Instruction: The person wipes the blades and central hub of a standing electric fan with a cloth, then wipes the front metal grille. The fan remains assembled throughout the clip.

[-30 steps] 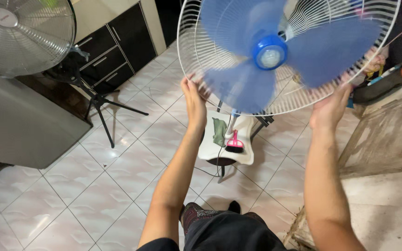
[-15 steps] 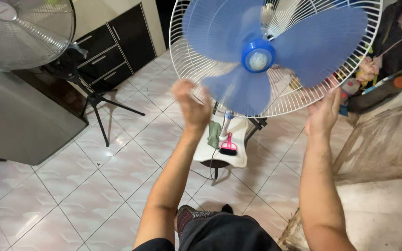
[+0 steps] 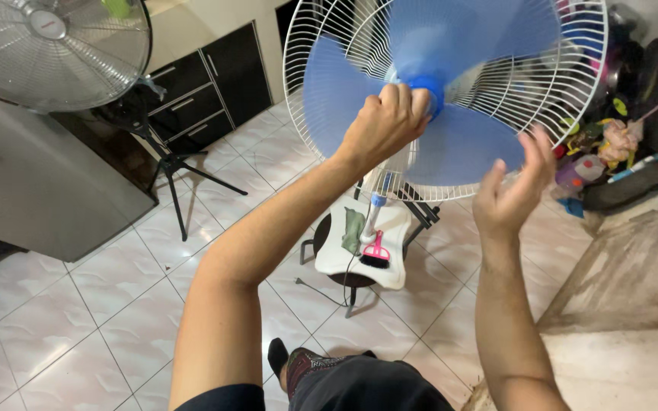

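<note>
- fingers [image 3: 401, 103] of the left hand [image 3: 382, 125] are now curled tight around the blue hub [image 3: 428, 87] at the centre of the fan blades [image 3: 329, 95]; half a second ago that hand was off the fan, down by the white wire guard [image 3: 573, 114] rim.
- right hand [image 3: 508, 194] has left the rim too; fingers wide, holding nothing, just below the lower blade.
- blades less blurred than before, so the hub grip looks like it's checking the spin.
- no packages or signs readable; coloured clutter [image 3: 603, 152] at right, pink brush [image 3: 377, 251] on the white base [image 3: 329, 255] below.
</note>
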